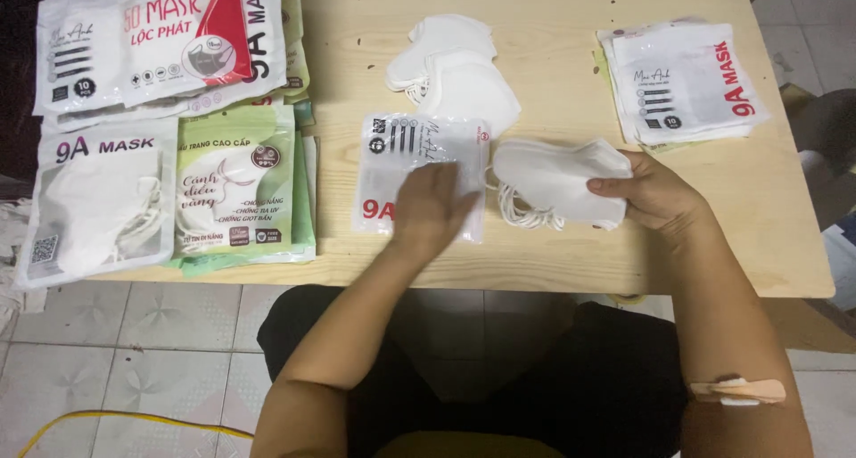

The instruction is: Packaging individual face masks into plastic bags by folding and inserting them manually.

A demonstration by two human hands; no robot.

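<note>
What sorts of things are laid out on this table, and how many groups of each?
Loose white mask bunches: 2, one held by the right hand as the held mask stack, one lying as the loose mask pile.
Single flat pouch under the left hand: 1.
Heaps of printed packets: 2, the left packet heap and the right packet stack.
Total: 5 groups on the wooden table.

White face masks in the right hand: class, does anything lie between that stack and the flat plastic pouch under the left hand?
Nothing visible does. The stack of white masks in the right hand sits just right of the plastic pouch, which the left hand presses flat. Only the masks' own ear loops dangle between them.
</note>
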